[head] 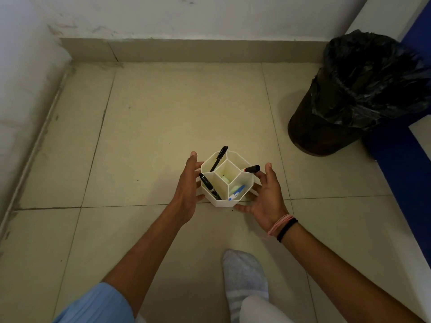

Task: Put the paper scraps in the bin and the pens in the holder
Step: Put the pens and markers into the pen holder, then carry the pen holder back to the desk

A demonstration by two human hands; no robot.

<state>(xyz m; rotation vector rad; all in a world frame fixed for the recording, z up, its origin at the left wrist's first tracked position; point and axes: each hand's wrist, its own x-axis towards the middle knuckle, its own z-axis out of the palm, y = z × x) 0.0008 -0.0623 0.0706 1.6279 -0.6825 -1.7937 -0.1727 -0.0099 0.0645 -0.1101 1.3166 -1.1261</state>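
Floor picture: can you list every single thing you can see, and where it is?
pen holder: one, white, compartments, on the tiled floor between the hands
black pens: two, in the holder's left compartments
capped marker: one, black cap, leaning out at the right side
blue and white pen: one, in the near right compartment
bin: one, dark with black liner, far right
sock foot: one, pale, bottom centre
wristbands: pink and black, right wrist
left hand: open beside the holder
right hand: open beside the holder

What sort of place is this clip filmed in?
Probably an indoor room corner, perhaps an office or utility space: tiled floor, scuffed white wall with skirting, and a lined bin.
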